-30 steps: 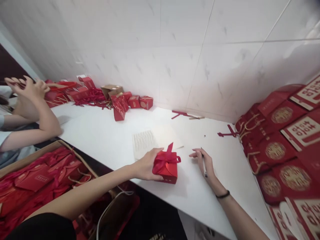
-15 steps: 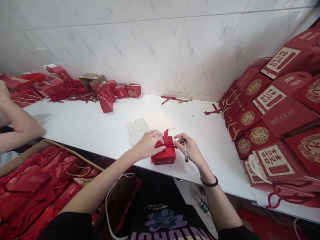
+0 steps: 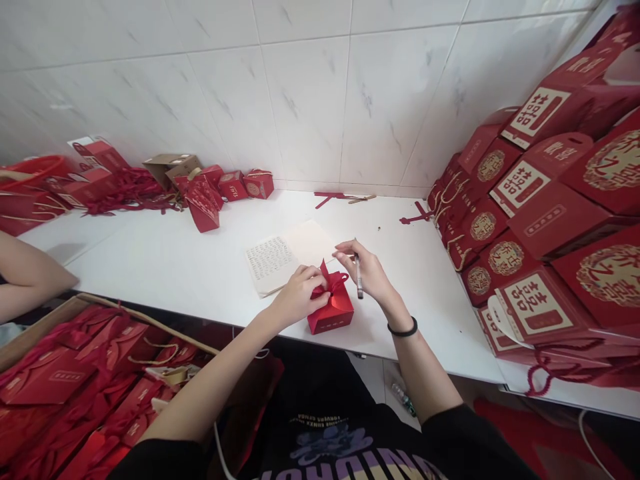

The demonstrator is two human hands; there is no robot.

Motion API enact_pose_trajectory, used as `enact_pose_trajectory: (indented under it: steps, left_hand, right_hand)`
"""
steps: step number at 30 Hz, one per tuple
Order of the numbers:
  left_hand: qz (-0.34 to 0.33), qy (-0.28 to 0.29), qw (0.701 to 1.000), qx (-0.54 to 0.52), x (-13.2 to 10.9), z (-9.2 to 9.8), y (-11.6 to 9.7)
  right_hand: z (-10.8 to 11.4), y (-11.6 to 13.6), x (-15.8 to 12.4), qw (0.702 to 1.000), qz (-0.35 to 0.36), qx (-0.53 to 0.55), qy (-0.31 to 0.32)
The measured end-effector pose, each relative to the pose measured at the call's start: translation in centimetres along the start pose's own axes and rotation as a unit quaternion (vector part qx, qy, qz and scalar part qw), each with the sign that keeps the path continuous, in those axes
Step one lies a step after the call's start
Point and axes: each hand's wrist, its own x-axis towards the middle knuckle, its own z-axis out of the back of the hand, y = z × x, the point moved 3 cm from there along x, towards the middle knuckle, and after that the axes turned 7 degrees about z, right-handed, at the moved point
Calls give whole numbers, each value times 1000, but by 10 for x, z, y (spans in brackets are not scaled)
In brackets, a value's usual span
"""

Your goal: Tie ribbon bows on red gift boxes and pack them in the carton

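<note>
A small red gift box [image 3: 334,321] stands on the white table near its front edge, with a red ribbon bow [image 3: 336,279] on its top. The fingers of my left hand [image 3: 299,293] are closed on the bow's left side and rest against the box lid. My right hand [image 3: 369,268] is just up and to the right of the box, apart from it. A pen [image 3: 359,279] is tucked in that hand and points downward; whether the fingertips pinch anything else is unclear. Behind the box lies an open notebook [image 3: 273,259] with handwriting on its left page.
Red gift boxes [image 3: 543,230] are stacked high at the right. A carton [image 3: 187,328] full of red boxes stands at the lower left. Small boxes [image 3: 233,185] and loose ribbons [image 3: 127,193] line the wall. Another person's arm [image 3: 35,270] rests at the left.
My right hand has moved up and away from the ribbon, still with the pen. A loop now shows on the bow's right side. The camera view has shifted slightly.
</note>
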Motion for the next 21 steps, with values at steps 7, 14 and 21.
enact_pose_trajectory:
  steps: [7,14,21]
  left_hand:
    - [9,-31,997,-70,-3,-4,5]
    - [49,-63,993,-82,-5,-4,5]
    - [88,-51,990,-99,-4,-8,4]
  right_hand:
    - [-11,-28,3,984,-54,143,89]
    - [-8,-20,-10,993,-94,61,-32]
    - [-4,0,-67,976,-179,13,-127]
